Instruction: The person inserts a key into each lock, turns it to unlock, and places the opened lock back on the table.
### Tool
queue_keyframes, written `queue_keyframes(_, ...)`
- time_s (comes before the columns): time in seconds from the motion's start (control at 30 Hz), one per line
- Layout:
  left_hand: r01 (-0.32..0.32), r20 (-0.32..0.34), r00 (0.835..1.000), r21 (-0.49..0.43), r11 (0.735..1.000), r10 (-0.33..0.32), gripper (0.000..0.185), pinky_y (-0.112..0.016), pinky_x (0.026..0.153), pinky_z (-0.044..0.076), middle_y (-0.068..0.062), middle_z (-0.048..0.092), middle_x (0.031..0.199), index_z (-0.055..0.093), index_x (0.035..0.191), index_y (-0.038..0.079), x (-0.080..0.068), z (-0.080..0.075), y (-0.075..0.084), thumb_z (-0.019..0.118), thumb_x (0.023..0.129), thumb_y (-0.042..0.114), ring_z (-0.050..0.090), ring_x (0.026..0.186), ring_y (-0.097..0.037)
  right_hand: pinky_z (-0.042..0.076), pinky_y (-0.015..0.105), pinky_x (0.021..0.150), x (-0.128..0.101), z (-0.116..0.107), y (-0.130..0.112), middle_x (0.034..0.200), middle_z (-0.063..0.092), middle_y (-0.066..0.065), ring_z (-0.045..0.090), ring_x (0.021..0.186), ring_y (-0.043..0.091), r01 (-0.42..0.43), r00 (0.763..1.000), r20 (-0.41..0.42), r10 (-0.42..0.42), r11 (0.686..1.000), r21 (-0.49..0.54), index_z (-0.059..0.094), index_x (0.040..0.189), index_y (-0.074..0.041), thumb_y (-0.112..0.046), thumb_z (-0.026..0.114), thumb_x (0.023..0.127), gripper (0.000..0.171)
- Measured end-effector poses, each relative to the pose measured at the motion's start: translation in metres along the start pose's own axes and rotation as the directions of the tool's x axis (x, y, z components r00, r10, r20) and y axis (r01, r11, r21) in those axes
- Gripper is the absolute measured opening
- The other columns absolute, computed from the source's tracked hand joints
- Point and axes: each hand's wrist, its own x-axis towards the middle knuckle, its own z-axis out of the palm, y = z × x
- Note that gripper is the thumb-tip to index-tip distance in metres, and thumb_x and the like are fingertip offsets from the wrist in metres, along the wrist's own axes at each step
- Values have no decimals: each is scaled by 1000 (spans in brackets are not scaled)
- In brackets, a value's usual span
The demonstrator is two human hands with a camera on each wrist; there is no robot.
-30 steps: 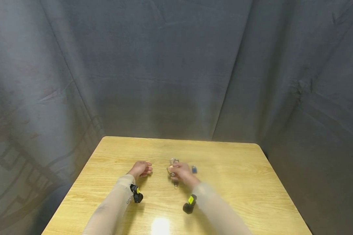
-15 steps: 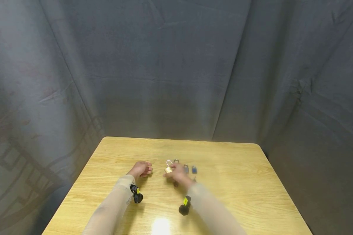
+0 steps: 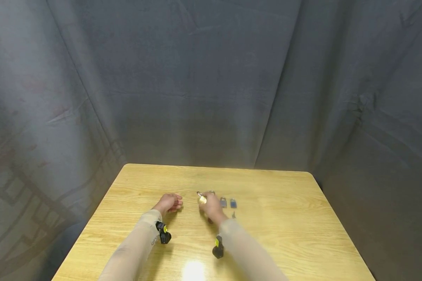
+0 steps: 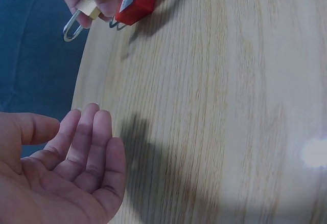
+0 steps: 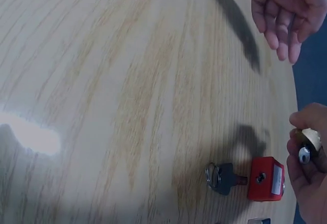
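Note:
My right hand grips a brass padlock with the thumb and fingers, raised over the table. In the left wrist view, the padlock's shackle points away from the hand. A red padlock lies just beside the right hand, its keyhole showing. A black-headed key on a ring points at the red padlock; whether they touch I cannot tell. My left hand rests palm up to the left, fingers relaxed, holding nothing.
Right of the right hand lie a greyish padlock and a blue padlock, with a small key nearer me. The wooden table has its far edge before a grey curtain.
The right hand has lifted the brass padlock from beside the others and shifted slightly left; the padlock has tilted in its grip. The left hand has stayed still.

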Motion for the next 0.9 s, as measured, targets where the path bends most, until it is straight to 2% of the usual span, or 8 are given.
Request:
queue_keyframes(0.1, -5, -1, 1000, -2, 1000, 5, 37, -38, 80, 52, -18, 67, 107, 54, 124, -9, -1, 0, 0, 30, 103, 9, 64, 79, -17, 56, 31, 62, 0, 1, 1, 97, 66, 14, 61, 71, 21, 9, 1000, 6, -9, 1000, -11, 54, 124, 0, -1, 73, 78, 50)
queue_keyframes(0.2, -9, -5, 1000, -4, 1000, 9, 37, -38, 81, 52, -19, 68, 107, 54, 124, -10, -1, 0, 0, 30, 102, 8, 64, 79, -16, 48, 24, 51, 0, 3, 2, 84, 63, 9, 52, 57, 14, 1, 1000, 19, 0, 1000, -24, 51, 123, -1, -2, 73, 79, 49)
queue_keyframes(0.27, -9, -7, 1000, -5, 1000, 9, 37, -38, 81, 52, -18, 68, 107, 54, 124, -10, -1, 0, 0, 30, 102, 8, 64, 79, -16, 49, 23, 53, 0, 4, 2, 87, 64, 7, 54, 60, 12, 3, 1000, 15, -2, 999, -52, 52, 120, -1, -3, 73, 79, 46)
queue_keyframes(0.43, -1, -8, 1000, -7, 1000, 1, 37, -37, 80, 52, -16, 68, 105, 54, 125, -9, -1, 0, 0, 30, 102, 8, 64, 77, -15, 56, 30, 70, -1, 6, 0, 106, 58, 13, 59, 78, 18, 12, 1000, -1, -12, 995, -97, 58, 113, -1, -5, 75, 79, 38)
queue_keyframes(0.53, 0, -8, 1000, -7, 1000, 0, 36, -38, 80, 51, -17, 68, 105, 54, 125, -8, -1, 1, -1, 31, 102, 8, 64, 77, -15, 57, 31, 73, -3, 8, -1, 110, 53, 14, 59, 79, 19, 22, 1000, -16, -24, 991, -135, 60, 110, -1, -6, 76, 79, 35)
queue_keyframes(0.7, -3, -7, 1000, -8, 1000, 3, 37, -38, 80, 51, -18, 68, 106, 54, 124, -9, -1, 1, -1, 31, 102, 8, 65, 77, -15, 56, 25, 69, -4, 13, 0, 102, 55, 11, 59, 76, 18, 65, 995, -57, -83, 961, -271, 64, 103, -2, -9, 79, 76, 32)
queue_keyframes(0.9, 3, -7, 1000, -2, 1000, -3, 37, -37, 80, 51, -18, 68, 108, 54, 124, -8, -1, 1, -1, 30, 103, 9, 65, 78, -14, 56, 32, 78, -8, 16, 0, 95, 61, 12, 61, 84, 24, 125, 983, -74, -167, 911, -393, 66, 97, -3, -12, 82, 73, 30)
